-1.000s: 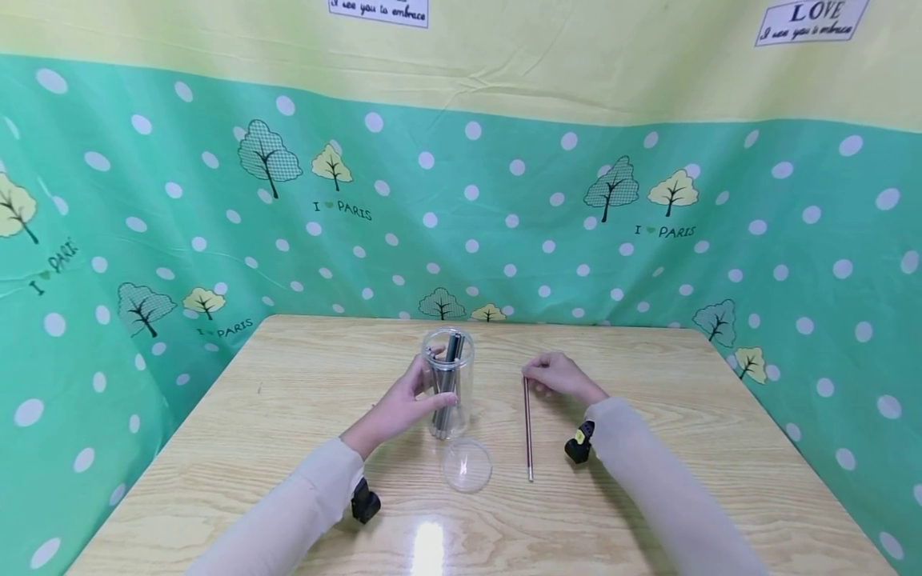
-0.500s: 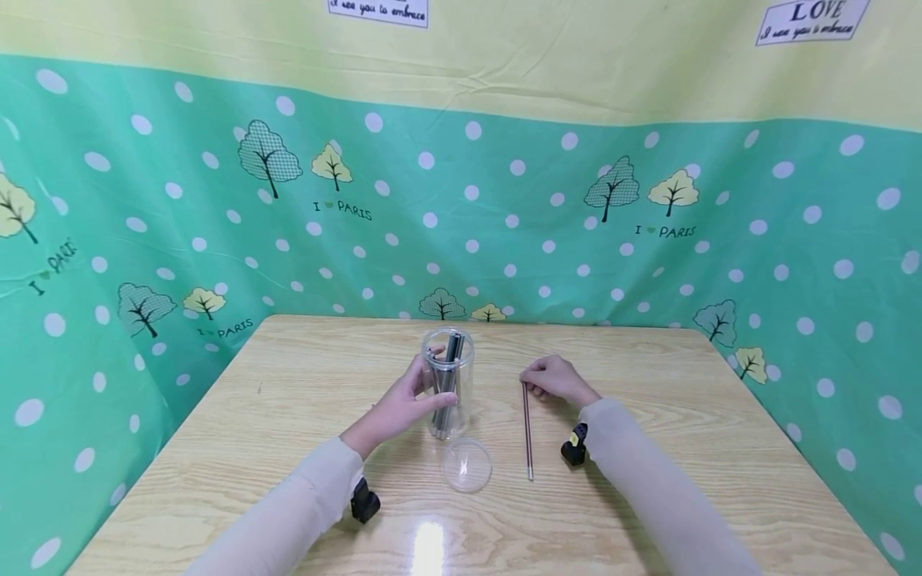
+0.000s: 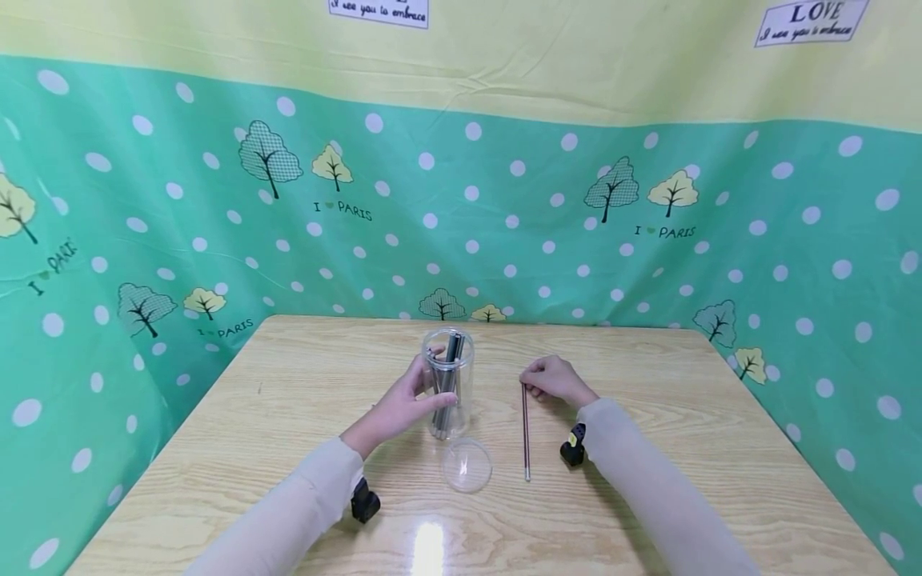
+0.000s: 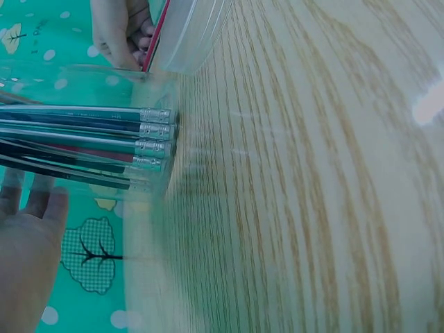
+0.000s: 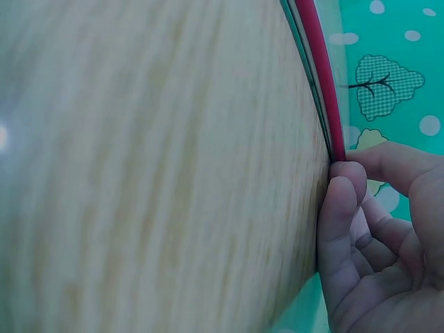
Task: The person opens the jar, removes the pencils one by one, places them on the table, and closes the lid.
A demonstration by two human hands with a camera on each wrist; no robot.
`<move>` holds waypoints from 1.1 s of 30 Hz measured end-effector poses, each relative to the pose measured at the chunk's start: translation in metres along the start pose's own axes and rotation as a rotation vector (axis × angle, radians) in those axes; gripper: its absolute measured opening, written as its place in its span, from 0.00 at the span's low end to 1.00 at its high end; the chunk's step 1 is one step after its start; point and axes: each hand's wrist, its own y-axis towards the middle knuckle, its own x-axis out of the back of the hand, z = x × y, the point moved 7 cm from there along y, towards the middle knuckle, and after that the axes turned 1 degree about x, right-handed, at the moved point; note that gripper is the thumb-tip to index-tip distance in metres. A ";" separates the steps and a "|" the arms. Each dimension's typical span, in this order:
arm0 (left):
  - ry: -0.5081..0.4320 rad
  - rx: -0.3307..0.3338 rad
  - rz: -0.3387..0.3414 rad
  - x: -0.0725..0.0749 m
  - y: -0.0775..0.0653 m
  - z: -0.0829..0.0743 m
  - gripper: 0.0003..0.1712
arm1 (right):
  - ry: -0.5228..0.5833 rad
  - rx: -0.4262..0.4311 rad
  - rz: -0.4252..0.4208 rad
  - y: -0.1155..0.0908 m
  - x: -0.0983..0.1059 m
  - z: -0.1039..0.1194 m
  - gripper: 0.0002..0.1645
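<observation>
My left hand (image 3: pixel 402 406) holds an upright clear jar (image 3: pixel 467 396) with thumb and fingers around its side. Several dark pencils (image 4: pixel 69 128) stand inside it, their silver ferrules (image 4: pixel 154 130) at the bottom. To the right, my right hand (image 3: pixel 558 379) pinches the far end of a red pencil (image 3: pixel 527 436) that lies lengthwise on the table. In the right wrist view, thumb and fingertips meet at the end of this red pencil (image 5: pixel 325 83). A dark green strip runs along its side; whether that is a second pencil I cannot tell.
A round clear lid (image 3: pixel 467 466) lies on the wooden table (image 3: pixel 324 352), just in front of the jar and left of the red pencil. Behind the table's far edge hangs a green and yellow printed curtain (image 3: pixel 504 200).
My right hand has shifted slightly left and towards me at the pencil's far end. The pencil's near end has moved slightly left. The left hand and jar stay put.
</observation>
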 end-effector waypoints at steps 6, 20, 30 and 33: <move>-0.001 0.014 -0.005 0.001 0.000 0.001 0.48 | -0.013 0.004 0.003 -0.001 0.001 0.003 0.11; 0.007 -0.009 0.005 0.000 -0.001 -0.003 0.49 | 0.022 0.000 -0.004 -0.001 0.001 0.001 0.13; 0.012 -0.015 0.002 -0.001 -0.001 -0.004 0.50 | -0.004 0.043 -0.015 -0.008 0.013 0.012 0.14; 0.016 -0.016 0.002 -0.001 -0.001 -0.003 0.50 | -0.024 0.062 -0.015 -0.009 0.017 0.014 0.14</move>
